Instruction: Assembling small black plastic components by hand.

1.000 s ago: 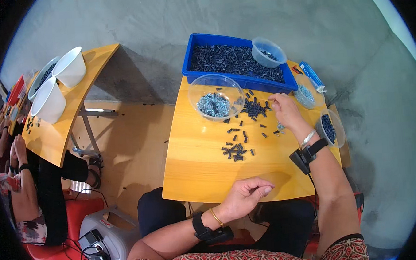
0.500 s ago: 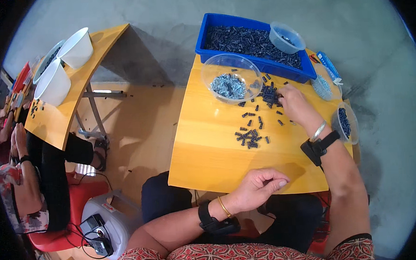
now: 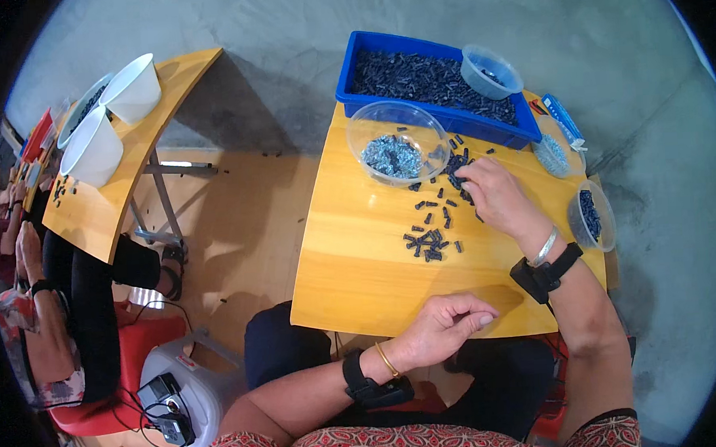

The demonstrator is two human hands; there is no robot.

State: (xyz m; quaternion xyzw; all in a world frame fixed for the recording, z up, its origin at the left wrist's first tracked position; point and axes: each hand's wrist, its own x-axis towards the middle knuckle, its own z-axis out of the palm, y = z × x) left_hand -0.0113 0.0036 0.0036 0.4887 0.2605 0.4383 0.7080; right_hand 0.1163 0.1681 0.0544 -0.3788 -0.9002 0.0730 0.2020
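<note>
My right hand (image 3: pixel 500 196) reaches over a loose pile of small black plastic pieces (image 3: pixel 455 168). Its fingertips are bent together at the pile's right side, and whatever they pinch is hidden. Above the table's near edge is my left hand (image 3: pixel 444 330), its fingers curled in and its thumb pressed against them; I cannot see whether anything small is inside. A second, smaller cluster of the black pieces (image 3: pixel 429 244) lies between the hands, with several single ones scattered above it. Just left of the pile stands a clear round bowl (image 3: pixel 361 126) holding small silvery metal parts (image 3: pixel 392 157).
A blue tray (image 3: pixel 441 115) full of black pieces stands at the back, a small clear tub (image 3: pixel 492 71) resting on its corner. Along the right edge are two more clear tubs (image 3: pixel 572 160) (image 3: pixel 604 210). Another person's hands (image 3: pixel 29 253) are beside the table (image 3: pixel 140 166) at left.
My right hand has shifted slightly left and nearer to me along the pile, fingers still bent. My left hand has hardly moved.
</note>
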